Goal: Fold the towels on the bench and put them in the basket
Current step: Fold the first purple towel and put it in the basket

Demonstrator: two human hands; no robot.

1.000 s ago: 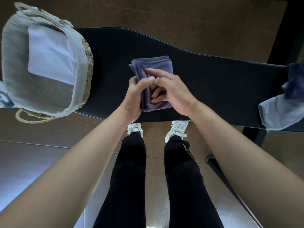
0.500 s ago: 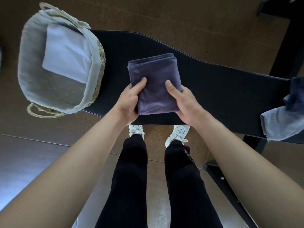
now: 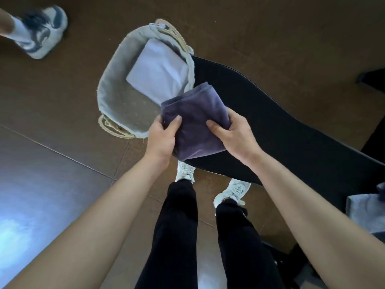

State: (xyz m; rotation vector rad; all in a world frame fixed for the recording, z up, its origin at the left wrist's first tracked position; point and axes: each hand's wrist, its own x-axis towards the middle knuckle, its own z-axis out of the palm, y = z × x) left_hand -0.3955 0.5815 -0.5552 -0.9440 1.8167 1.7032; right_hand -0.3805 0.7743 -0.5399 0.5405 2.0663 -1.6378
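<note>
A folded purple towel [image 3: 195, 122] is grasped by the left hand [image 3: 161, 139] and right hand [image 3: 236, 135] (thumbs on top) over the right rim of the basket [image 3: 108, 90], beside the bench [image 3: 291, 126].

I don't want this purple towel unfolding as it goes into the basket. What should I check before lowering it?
1. Fold of the purple towel is compact: ok.
2. Both the left hand and the right hand grip it, thumbs on top: ok.
3. Top of the basket is open: ok.
4. There is free space beside the white towel inside: ok, the near half is bare.
5. The purple towel is fully above the basket: not ok, it is only partly over it.
6. Layers are secured underneath: cannot tell, hidden.
</note>
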